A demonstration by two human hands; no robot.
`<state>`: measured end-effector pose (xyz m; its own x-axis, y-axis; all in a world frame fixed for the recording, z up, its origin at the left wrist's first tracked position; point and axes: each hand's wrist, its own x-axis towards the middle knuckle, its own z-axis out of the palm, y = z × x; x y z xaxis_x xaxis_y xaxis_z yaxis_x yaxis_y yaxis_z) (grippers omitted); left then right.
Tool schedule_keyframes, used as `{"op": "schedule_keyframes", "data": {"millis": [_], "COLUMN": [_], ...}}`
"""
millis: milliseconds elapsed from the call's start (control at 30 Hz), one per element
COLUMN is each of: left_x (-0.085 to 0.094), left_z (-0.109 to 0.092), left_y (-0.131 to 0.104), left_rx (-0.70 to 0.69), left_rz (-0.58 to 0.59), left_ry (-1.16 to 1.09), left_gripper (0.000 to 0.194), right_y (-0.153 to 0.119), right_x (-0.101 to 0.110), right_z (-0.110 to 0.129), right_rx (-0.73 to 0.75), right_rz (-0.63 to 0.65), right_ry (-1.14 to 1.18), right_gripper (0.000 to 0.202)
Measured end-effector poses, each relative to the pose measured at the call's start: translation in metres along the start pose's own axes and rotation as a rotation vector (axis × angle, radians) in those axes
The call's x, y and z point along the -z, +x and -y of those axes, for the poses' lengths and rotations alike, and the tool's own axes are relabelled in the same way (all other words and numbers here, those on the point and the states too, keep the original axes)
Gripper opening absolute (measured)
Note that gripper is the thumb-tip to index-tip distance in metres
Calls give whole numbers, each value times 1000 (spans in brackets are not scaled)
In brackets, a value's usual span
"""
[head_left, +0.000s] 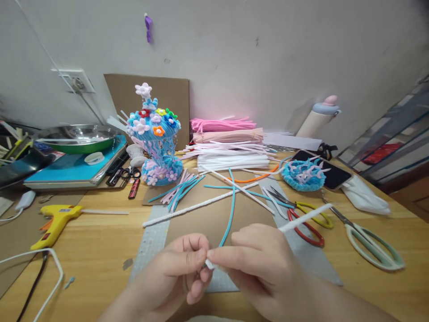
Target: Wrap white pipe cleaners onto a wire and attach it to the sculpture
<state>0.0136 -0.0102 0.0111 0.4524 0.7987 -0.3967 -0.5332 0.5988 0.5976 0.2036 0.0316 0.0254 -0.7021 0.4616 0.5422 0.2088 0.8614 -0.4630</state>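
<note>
Near the bottom centre, my left hand (187,268) is closed in a pinch, its fingertips meeting those of my right hand. Between the fingertips is a small white piece (209,264), and a blue stem (230,214) runs up from there across the cardboard. My right hand (258,261) is also closed, with a white fuzzy stem (306,217) sticking out behind it to the right. Which fingers hold the blue stem is partly hidden. Long white stems (197,206) lie crossed beyond my hands on the brown cardboard (201,197).
Red and yellow scissors (304,229) and green-handled scissors (372,246) lie right. A yellow glue gun (56,223) is at left. Behind stand a blue flowered craft (156,134) and stem bundles (231,150); a round blue piece (304,174) sits near a phone (335,173).
</note>
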Motion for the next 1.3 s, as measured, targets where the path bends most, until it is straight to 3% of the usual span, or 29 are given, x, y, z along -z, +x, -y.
{"op": "schedule_keyframes", "data": {"millis": [300,467,567,733,933,1067,1200,1300], "left_x": [-4,-5,-4,-4,-6,-5,-2,5], "left_z": [1,-4,-7,-6,2,6,9,9], "left_y": [-4,-6,-10,-11,-3,0,1,-2], "left_rx": [-168,-421,-510,-493,-523,-512,-579,-734], "left_rz": [-122,-339,-337,-273,-404,-384,-369,-441], "left_ry": [237,708,957,933,891,1000,1072,1174], "left_gripper": [30,31,27,23,20,24,19,14], "right_y": [1,1,1,0,-1,-2,-2,-1], "right_x": [-3,-3,-3,-4,-6,-11,-14,-9], "right_z": [-4,-3,-1,0,-1,-1,-3,-6], "right_rx": [-96,-136,-127,-123,-116,-132,-165,-170], "right_rz": [-30,3,18,16,25,-15,-44,2], "right_ry": [132,67,32,-35,-65,-127,-219,-209], "right_gripper": [24,22,21,21,20,13,6,7]}}
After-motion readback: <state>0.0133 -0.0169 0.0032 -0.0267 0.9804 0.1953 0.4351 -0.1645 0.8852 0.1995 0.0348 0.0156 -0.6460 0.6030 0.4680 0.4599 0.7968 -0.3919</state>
